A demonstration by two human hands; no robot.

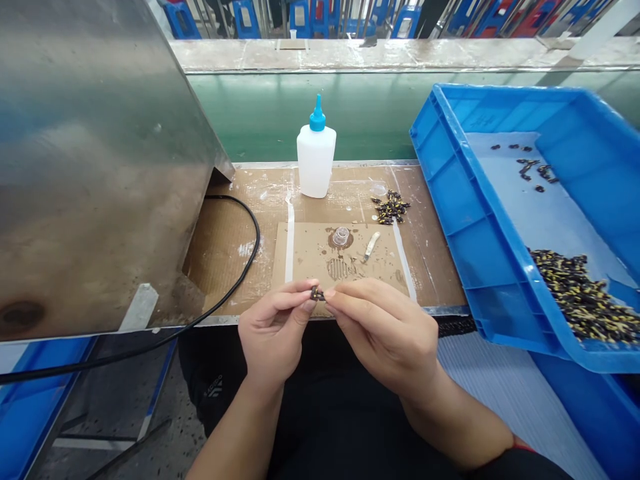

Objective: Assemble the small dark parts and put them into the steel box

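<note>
**Item 1:** small dark part with yellow marks [317, 293], held above the near edge of the card. Its long axis appears to run across, from hand to hand, though it is too small to be sure.
**Item 2:** left hand [275, 329], closed on the part's left end with thumb and fingertips.
**Item 3:** right hand [383, 332], closed on its right end. Both hands are about equally near.
**Item 4:** card [380, 280], stained, on the worktop [235, 257].
**Item 5:** clear cup [341, 235], on the card.
**Item 6:** spatula [371, 245], on the card.
**Item 7:** white bottle [316, 160], blue nozzle, upright; no legible label.
**Item 8:** loose heap of similar parts [391, 207], beside the card.
**Item 9:** blue crate [480, 200], holding more parts. Lettering on the dark trousers [215, 385] is unreadable.
</note>
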